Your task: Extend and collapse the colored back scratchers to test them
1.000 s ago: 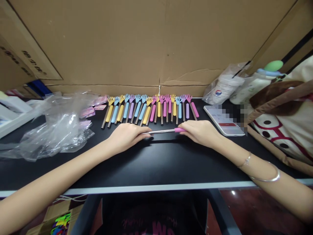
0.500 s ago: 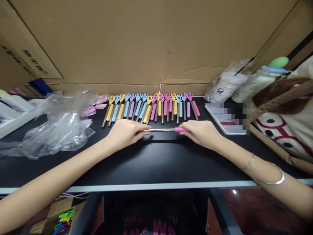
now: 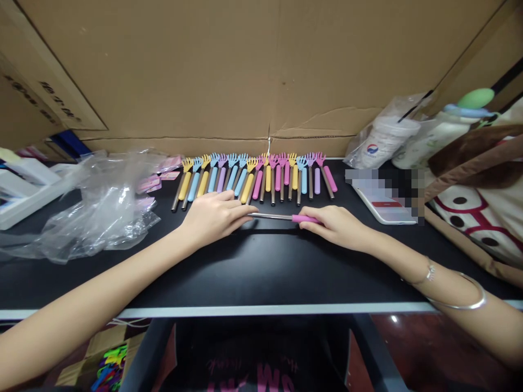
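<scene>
A slim metal rod [image 3: 273, 216] with a pink grip [image 3: 304, 219] is held level between two bare hands over a black desk [image 3: 261, 272].

With the rod taken as the clock's centre, its nine o'clock end is pinched by the left hand [image 3: 218, 218], whose fingers hide the tip, while the pink grip at three o'clock is clasped by the right hand [image 3: 333, 226]; a shadow is cast on the desk just below. At twelve o'clock, a row of claw-headed scratchers [image 3: 278, 178] is laid out in yellow, blue, purple and pink. Crumpled clear plastic bags [image 3: 102, 212] are heaped at nine o'clock. A phone [image 3: 386, 207] is placed at three o'clock, and a bagged cup [image 3: 384, 141] is seen at two.
</scene>
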The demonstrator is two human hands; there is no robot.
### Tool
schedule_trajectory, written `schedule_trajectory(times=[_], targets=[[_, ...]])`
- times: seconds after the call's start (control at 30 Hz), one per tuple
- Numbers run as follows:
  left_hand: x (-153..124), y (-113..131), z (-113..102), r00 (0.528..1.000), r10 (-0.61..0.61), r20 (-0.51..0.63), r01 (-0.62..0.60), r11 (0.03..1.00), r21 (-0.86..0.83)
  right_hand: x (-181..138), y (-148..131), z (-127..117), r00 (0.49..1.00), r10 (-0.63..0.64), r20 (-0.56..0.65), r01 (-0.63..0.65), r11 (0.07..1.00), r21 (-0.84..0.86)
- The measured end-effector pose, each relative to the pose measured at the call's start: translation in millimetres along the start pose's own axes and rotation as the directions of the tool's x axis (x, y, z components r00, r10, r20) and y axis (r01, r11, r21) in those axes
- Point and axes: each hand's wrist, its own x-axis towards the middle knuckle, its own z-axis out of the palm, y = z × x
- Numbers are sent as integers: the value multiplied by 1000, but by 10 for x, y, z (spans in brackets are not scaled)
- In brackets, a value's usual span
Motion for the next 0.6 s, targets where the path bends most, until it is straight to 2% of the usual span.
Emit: schedule_trajectory(times=[0.27, 0.47, 0.6], targets=[[23, -97, -21, 991, -74, 108, 77, 997, -23, -17, 52, -90, 996, -22, -88, 10, 991, -134], [15, -191, -23, 983, -130, 132, 137, 989, -50, -15, 85, -114, 994, 14, -110, -27, 993, -118], [16, -206, -3, 960, -190, 207, 222, 964, -145, -9, 80, -115, 984, 62, -166, -83, 989, -126]])
